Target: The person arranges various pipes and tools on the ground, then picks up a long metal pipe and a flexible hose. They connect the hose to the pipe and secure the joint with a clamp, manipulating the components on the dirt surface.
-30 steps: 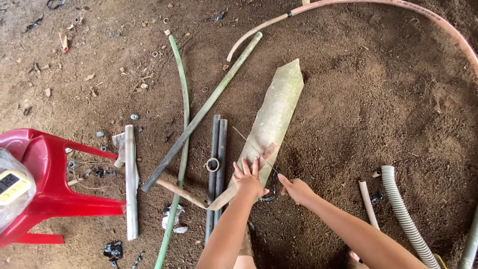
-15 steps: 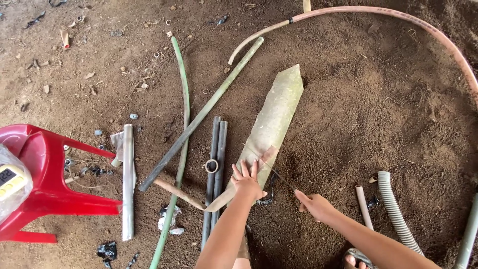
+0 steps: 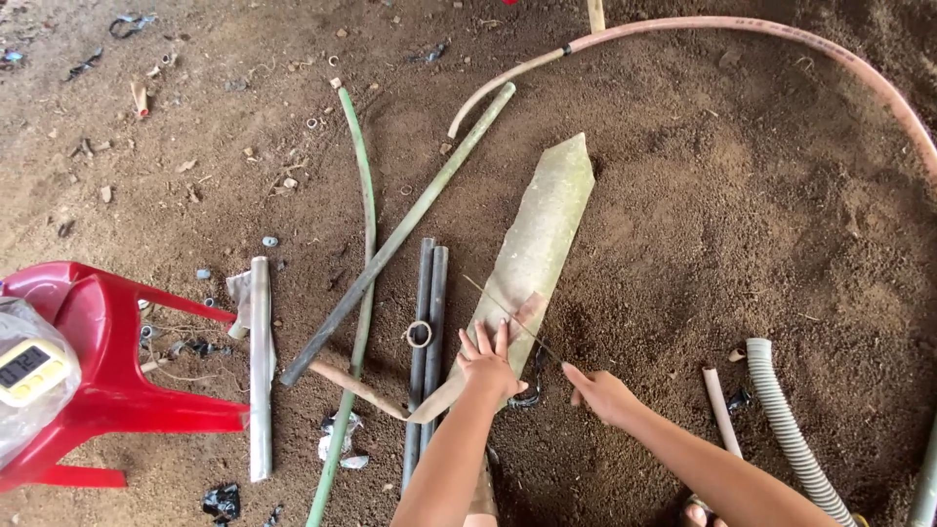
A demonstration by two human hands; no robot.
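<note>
Left hand (image 3: 488, 359) is pressing flat on the pale sheath (image 3: 537, 239) — right hand (image 3: 600, 392) (pinching a thin strip (image 3: 512, 320)) has been drawing outward, peeling it away.

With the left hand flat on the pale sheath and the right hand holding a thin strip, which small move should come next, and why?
Probably keep the left hand pressing the pale sheath down and draw the thin strip further toward the body with the right hand. The strip runs taut across the sheath's lower end and appears still attached there.
</note>
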